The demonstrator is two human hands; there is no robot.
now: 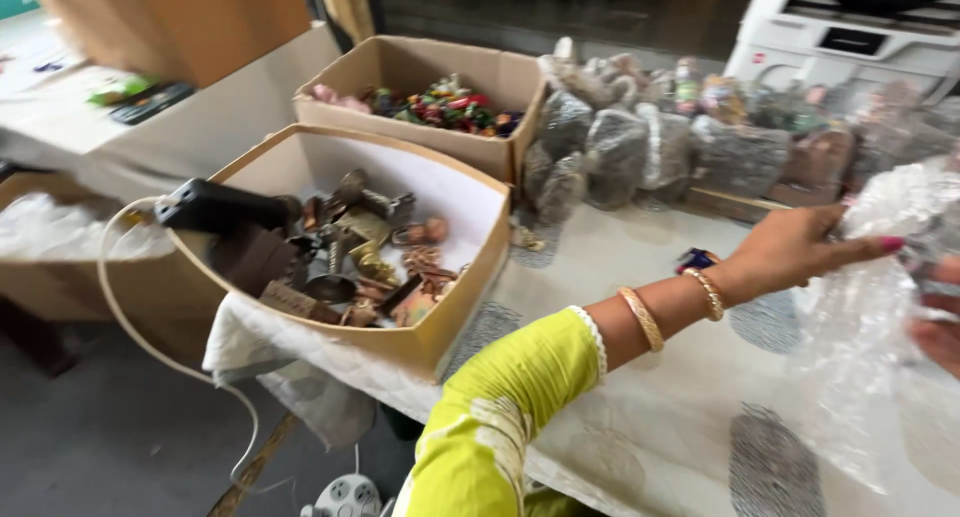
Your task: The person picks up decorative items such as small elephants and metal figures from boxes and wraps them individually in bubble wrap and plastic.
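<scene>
Bubble wrap (pixel 880 307) hangs gripped between my left hand (pixel 790 247) and right hand (pixel 940 322), nothing wrapped yet, metal pieces (pixel 360 257) unpacked at my left.

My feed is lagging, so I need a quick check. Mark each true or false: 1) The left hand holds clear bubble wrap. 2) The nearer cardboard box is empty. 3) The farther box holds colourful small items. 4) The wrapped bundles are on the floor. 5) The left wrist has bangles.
1) True: the left hand grips the clear bubble wrap, and the right hand touches it at the frame edge.
2) False: the nearer box holds brown metal-looking pieces.
3) True: the farther box holds colourful items.
4) False: the wrapped bundles sit on the table.
5) True: bangles show there.
</scene>
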